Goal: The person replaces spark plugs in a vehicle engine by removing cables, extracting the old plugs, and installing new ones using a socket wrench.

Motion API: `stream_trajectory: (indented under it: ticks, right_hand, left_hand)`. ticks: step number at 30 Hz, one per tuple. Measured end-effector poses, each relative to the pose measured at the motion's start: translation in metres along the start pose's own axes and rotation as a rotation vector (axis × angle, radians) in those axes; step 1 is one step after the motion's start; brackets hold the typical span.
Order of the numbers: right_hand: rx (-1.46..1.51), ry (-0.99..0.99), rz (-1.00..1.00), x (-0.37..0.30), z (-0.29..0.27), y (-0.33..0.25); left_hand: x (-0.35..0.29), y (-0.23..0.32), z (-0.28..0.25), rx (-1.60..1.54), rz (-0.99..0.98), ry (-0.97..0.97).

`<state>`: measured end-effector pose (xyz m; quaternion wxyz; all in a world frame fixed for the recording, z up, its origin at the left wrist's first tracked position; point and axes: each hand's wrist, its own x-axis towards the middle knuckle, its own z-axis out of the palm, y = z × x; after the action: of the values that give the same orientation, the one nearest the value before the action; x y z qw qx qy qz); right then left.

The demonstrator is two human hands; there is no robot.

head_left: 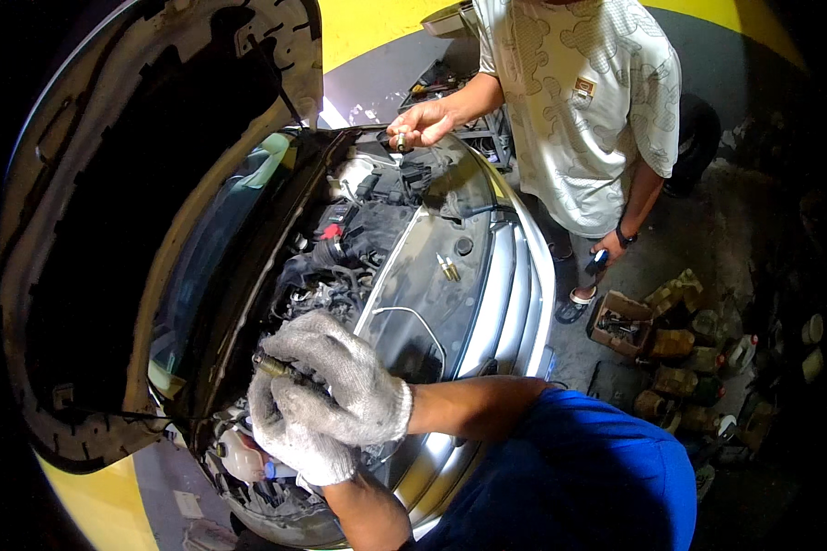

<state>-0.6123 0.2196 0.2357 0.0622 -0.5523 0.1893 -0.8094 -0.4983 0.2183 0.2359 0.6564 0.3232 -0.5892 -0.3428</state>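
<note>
Hood: the raised hood (83,230) stands on a slim strut (277,83), presumably to leave the engine bay (326,298) within reach.
Reservoir: a white plastic reservoir (242,456) sits at the bay's near corner.
Spark plug: what looks like a held spark plug (273,366) pokes out at the fingertips over the bay, probably gripped there so its end can be seen and turned.
Left glove: the left hand (296,443), in knit cotton, is tucked under the other, perhaps as a support; I cannot tell whether its fingers clamp anything.
Right glove: the right hand (335,372) curls over, fingers together and clamped on the plug.
Co-worker: a raised bare hand (423,121) pinches a small metal part (401,142), apparently clear of the engine; the lowered hand (606,246) holds a dark object (596,263).
Front panel: two similar plugs (451,269) lie side by side on the flat grey panel (412,286), likely handy and safe from falling in.
Floor: an open carton (613,343) holds metal pieces.
</note>
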Motion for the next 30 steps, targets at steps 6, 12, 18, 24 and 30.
stream_trajectory:
  ticks: [6,12,18,24,30]
  right_hand:
    - [-0.063,-0.063,-0.072,0.002,-0.003,0.004]
    - [-0.197,-0.182,-0.089,0.003,-0.007,0.011]
    - [-0.154,-0.164,0.019,0.003,0.001,0.012]
    - [-0.127,-0.135,0.022,0.003,0.000,0.014]
    - [-0.072,-0.173,0.001,0.004,-0.009,0.011]
  left_hand:
    - [-0.003,0.013,0.009,0.088,0.078,-0.010]
    - [0.002,0.009,0.014,0.131,0.002,0.030]
    - [0.007,0.013,0.010,0.087,-0.070,0.045]
    - [0.006,0.008,0.011,0.106,-0.092,0.061]
    - [0.008,0.005,0.012,0.104,0.015,0.029]
